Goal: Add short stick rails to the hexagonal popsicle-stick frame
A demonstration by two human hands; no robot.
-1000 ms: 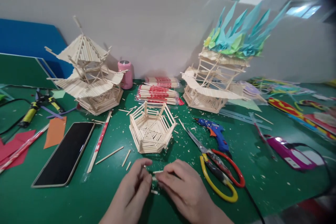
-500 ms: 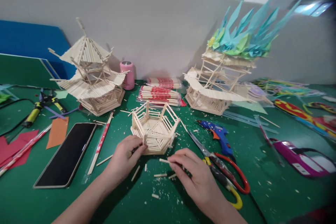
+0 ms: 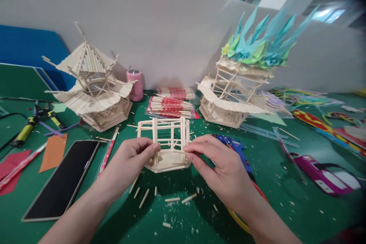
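Note:
A small many-sided frame of pale wooden sticks is between my hands, tilted so that its open side and upright posts face me. My left hand pinches the front left post between thumb and fingers. My right hand is closed at the front right post, its thumb and fingertips against the frame. Whether a short stick is also in those right fingers is hidden. Below the frame, several short cut sticks and pale crumbs lie on the green table.
Two larger stick pavilions stand behind, one with a pointed roof, the other topped with blue paper spikes. Bundled sticks and a pink canister lie between. A blue glue gun is partly behind my right hand; a phone lies left.
My right hand has moved up from the table to the frame's right post, with the short stick it held now out of sight. The frame has been tilted, showing its side.

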